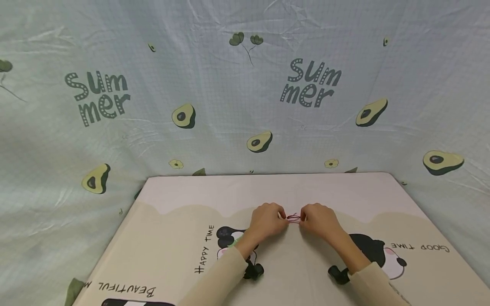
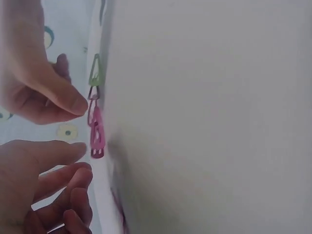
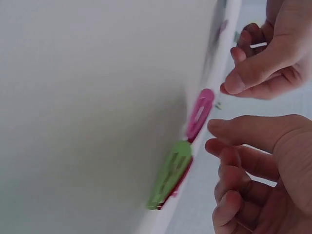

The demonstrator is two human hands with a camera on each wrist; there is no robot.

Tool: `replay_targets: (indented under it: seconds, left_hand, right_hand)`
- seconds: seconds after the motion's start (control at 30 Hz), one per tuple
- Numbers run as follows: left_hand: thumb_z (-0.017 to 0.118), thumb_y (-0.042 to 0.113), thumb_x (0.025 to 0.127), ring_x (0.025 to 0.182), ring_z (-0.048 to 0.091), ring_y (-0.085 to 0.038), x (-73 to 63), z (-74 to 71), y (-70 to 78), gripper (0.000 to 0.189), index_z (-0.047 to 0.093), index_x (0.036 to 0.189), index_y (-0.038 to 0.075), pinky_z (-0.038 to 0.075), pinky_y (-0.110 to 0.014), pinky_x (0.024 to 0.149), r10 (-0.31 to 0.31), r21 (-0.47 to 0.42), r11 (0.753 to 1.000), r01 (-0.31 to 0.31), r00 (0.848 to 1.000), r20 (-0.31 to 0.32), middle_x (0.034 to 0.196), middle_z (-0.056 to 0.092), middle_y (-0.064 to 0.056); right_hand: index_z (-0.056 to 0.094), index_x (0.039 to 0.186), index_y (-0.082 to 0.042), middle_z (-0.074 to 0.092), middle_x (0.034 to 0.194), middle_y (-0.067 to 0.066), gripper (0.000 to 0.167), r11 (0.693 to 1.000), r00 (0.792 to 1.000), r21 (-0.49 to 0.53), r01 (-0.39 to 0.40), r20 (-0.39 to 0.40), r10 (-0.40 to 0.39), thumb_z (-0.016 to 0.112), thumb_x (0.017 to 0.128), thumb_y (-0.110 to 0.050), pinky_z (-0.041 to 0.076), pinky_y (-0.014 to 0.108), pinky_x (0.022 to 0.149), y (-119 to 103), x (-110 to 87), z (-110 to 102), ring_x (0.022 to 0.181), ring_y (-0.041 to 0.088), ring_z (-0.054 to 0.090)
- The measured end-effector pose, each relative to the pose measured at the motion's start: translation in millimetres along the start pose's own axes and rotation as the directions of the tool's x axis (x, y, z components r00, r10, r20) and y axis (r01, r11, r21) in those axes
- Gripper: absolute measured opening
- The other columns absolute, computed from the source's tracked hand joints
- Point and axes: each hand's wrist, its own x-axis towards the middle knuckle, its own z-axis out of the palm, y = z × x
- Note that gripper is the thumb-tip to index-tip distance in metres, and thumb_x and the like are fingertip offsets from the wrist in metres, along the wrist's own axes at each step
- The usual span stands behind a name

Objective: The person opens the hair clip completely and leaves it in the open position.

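Observation:
Several snap hair clips lie in a rough line on the table between my hands. A pink hair clip (image 3: 200,113) and a green hair clip (image 3: 171,170) show in the right wrist view, with a dark red hair clip (image 3: 183,176) partly hidden beneath the green one. In the left wrist view, the pink clips (image 2: 98,129) overlap. My left hand (image 1: 269,220) is at the left end of the clips, fingers loosely bent. Opposite it, my right hand (image 1: 318,219) has thumb and forefinger close to the clips. Neither hand visibly pinches a clip; whether fingertips touch one is unclear.
The table (image 1: 172,238) has a beige and pink cover printed with cartoon animals and lettering. Behind its far edge hangs a pale curtain (image 1: 218,85) with avocado prints. Both forearms reach in from the near edge.

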Motion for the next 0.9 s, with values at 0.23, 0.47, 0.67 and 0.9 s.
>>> replay_targets:
  seconds: [0.23, 0.47, 0.67, 0.9]
  left_hand:
    - [0.078, 0.034, 0.09, 0.055, 0.053, -0.006, -13.1, -19.1, -17.3, 0.019, 0.082, 0.089, 0.016, 0.04, -0.022, 0.047, -0.113, -0.155, 0.983, 0.095, 0.987, -0.112, 0.071, 0.071, 0.004]
    - [0.079, 0.031, 0.088, 0.061, 0.056, -0.01, -23.7, -31.0, -33.8, 0.017, 0.081, 0.089, 0.014, 0.042, -0.025, 0.051, -0.186, -0.227, 0.963, 0.147, 0.97, -0.158, 0.074, 0.071, 0.001]
    - [0.081, 0.03, 0.086, 0.068, 0.058, -0.011, -33.5, -33.3, -42.3, 0.014, 0.082, 0.09, 0.016, 0.044, -0.028, 0.058, -0.225, -0.24, 0.95, 0.2, 0.971, -0.085, 0.076, 0.071, 0.002]
    - [0.082, 0.027, 0.085, 0.069, 0.06, -0.01, -39.1, -29.8, -48.9, 0.017, 0.082, 0.098, 0.016, 0.044, -0.027, 0.059, -0.201, -0.227, 0.955, 0.191, 0.979, -0.023, 0.079, 0.074, 0.002]
  right_hand:
    - [0.075, 0.083, -0.014, 0.064, 0.069, -0.005, 0.01, 0.997, 0.995, 0.062, 0.041, -0.091, -0.035, 0.079, 0.087, -0.022, 0.041, 0.027, 0.055, -13.2, -2.9, -10.3, 0.061, 0.01, 0.05]
    - [0.076, 0.083, -0.015, 0.064, 0.07, -0.007, 0.008, 0.981, 0.998, 0.193, 0.009, -0.063, 0.003, 0.079, 0.088, -0.021, 0.044, 0.028, 0.058, -32.7, -2.5, -9.0, 0.064, 0.01, 0.052]
    - [0.078, 0.082, -0.016, 0.062, 0.07, -0.007, 0.007, 0.978, 1.0, 0.208, -0.019, 0.0, 0.02, 0.08, 0.086, -0.022, 0.044, 0.028, 0.06, -44.4, 3.9, 5.8, 0.066, 0.011, 0.052]
    - [0.079, 0.086, -0.012, 0.065, 0.072, -0.004, 0.008, 0.972, 0.996, 0.226, -0.072, 0.074, 0.057, 0.082, 0.085, -0.02, 0.043, 0.028, 0.058, -54.1, 11.5, 15.5, 0.065, 0.013, 0.053]
